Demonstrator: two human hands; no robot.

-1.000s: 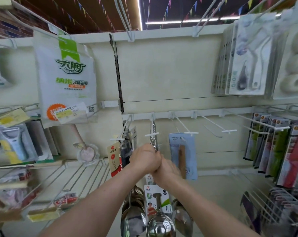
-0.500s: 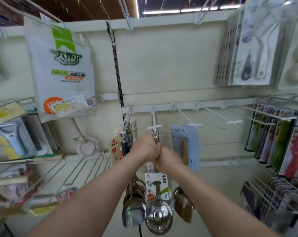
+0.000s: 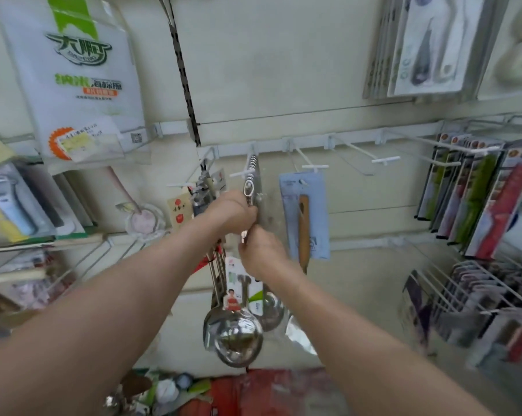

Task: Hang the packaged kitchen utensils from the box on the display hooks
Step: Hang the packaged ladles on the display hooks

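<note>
Fingers [image 3: 249,212] of the left hand [image 3: 229,211] curl round the upper handle of a shiny steel packaged ladle [image 3: 238,340], at the tip of the white wire display hook [image 3: 244,173]. The right hand [image 3: 262,253] grips the handle just below, touching the left.

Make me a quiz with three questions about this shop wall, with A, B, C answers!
1. Where does the blue card pack hang?
A. Right of the ladle handles
B. Left of the ladle handles
C. On the floor

2. What colour is the front ladle bowl?
A. Green
B. Shiny silver
C. Black

3. What are the left grip and right grip doing?
A. Hanging idle
B. Lying flat on a shelf
C. Holding the ladle handles at a hook

Answers: 1 A, the pack hangs just right of the handles; 2 B, the bowl shines like a mirror; 3 C, both grips curl round the handles below the hook.
</note>
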